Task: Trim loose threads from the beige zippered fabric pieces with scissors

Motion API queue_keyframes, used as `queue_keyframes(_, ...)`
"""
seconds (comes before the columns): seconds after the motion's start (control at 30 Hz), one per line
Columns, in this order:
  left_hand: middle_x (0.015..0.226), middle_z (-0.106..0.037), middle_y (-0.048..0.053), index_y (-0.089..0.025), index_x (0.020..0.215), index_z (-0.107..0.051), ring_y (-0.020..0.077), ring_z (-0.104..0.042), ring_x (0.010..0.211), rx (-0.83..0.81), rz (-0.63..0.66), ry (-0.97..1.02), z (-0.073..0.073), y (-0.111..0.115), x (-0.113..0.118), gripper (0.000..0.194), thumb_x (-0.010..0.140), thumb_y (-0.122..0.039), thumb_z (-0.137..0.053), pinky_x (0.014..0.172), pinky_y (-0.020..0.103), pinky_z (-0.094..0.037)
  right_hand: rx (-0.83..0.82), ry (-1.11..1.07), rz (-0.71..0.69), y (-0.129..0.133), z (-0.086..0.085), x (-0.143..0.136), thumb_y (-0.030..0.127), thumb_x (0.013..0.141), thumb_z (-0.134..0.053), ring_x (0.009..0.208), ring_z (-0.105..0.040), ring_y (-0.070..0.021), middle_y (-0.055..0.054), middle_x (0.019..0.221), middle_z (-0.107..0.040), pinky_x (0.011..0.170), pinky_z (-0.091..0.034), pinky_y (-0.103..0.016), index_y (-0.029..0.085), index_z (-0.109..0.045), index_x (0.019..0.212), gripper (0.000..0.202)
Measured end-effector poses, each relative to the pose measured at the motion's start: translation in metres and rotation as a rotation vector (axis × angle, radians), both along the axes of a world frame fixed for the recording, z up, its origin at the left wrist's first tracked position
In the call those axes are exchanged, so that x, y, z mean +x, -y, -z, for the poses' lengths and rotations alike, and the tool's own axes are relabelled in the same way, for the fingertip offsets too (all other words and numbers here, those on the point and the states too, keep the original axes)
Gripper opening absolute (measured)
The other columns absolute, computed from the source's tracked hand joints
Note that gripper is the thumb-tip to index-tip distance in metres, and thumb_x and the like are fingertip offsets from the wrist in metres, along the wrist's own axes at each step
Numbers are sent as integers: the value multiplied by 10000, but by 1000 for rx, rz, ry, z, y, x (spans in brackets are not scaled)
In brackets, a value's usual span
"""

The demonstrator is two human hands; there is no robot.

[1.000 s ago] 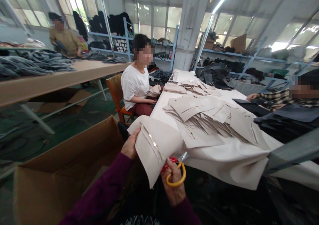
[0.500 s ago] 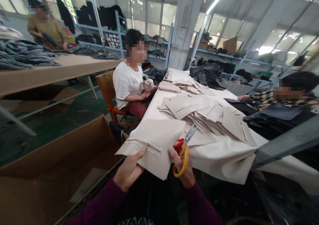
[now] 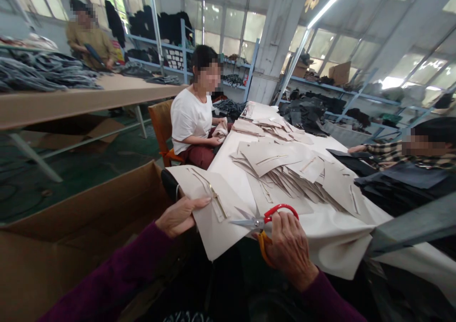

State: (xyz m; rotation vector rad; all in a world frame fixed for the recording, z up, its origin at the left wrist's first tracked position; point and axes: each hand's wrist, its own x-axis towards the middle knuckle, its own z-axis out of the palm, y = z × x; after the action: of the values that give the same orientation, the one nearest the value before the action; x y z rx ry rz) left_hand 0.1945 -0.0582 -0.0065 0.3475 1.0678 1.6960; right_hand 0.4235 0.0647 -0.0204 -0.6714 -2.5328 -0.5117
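Note:
Between thumb and fingers, my left hand (image 3: 183,215) grips the left edge of a beige fabric panel (image 3: 203,232). A zipper (image 3: 214,194) with gold-coloured teeth is set into that panel, and my thumb lies close to its pull. My right hand (image 3: 290,243) is closed around the handles of a pair of scissors (image 3: 257,223), one handle red and one orange. The scissors' blades are spread apart and point left, over the right part of the panel. Whether the blades touch the fabric I cannot tell.
A heap of similar zippered panels (image 3: 285,170) covers the white-draped table (image 3: 317,224). A cardboard box (image 3: 89,208) stands at lower left. A seated person (image 3: 192,118) is across to the left, another person (image 3: 423,146) at right with dark fabric. A metal beam (image 3: 416,224) crosses at right.
The scissors have swung from pointing up, folded in my right hand, to pointing left with blades spread. The panel has turned clockwise and shifted left with my left hand.

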Motion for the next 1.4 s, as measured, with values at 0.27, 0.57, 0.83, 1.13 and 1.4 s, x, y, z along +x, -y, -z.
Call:
queue_keyframes(0.27, 1014, -628, 145, -73, 1073, -572, 216, -620, 830, -9, 86, -12, 5, 5, -6, 325, 751, -35, -557, 786, 358, -523, 6, 50, 2, 6, 1, -5, 427, 782, -476, 750, -399, -240, -85, 779, -458, 693, -349, -392, 129, -518, 799, 301)
queue_keyframes(0.57, 1015, -624, 163, -52, 1050, -582, 238, -618, 853, 4, 140, 59, 13, 1, -7, 328, 726, -7, -557, 790, 354, -518, -22, 124, -7, 11, 6, -10, 280, 742, -473, 736, -383, -241, -92, 781, -461, 701, -338, -402, 139, -522, 795, 159)
queue_keyframes(0.83, 943, -641, 177, -19, 1067, -568, 243, -631, 820, 25, 141, 113, 16, -2, 2, 334, 735, 1, -530, 828, 376, -502, 69, 75, 21, 17, 9, -14, 241, 767, -457, 720, -389, -232, -99, 748, -473, 697, -337, -397, 129, -524, 770, 131)
queue_keyframes(1.13, 1068, -606, 160, -101, 1205, -487, 252, -610, 905, 2, 71, 100, 11, 6, 22, 504, 722, -103, -631, 826, 362, -502, 165, -3, -124, 19, 15, -11, 198, 796, -462, 611, -365, -197, -44, 627, -424, 630, -319, -346, 162, -483, 701, 104)
queue_keyframes(1.4, 992, -632, 157, -66, 1169, -497, 242, -626, 831, -25, 61, 124, 12, 4, 39, 416, 757, -71, -554, 787, 350, -508, 159, 73, -21, 23, 9, -13, 157, 783, -412, 651, -386, -224, -78, 677, -455, 646, -330, -381, 150, -508, 728, 111)
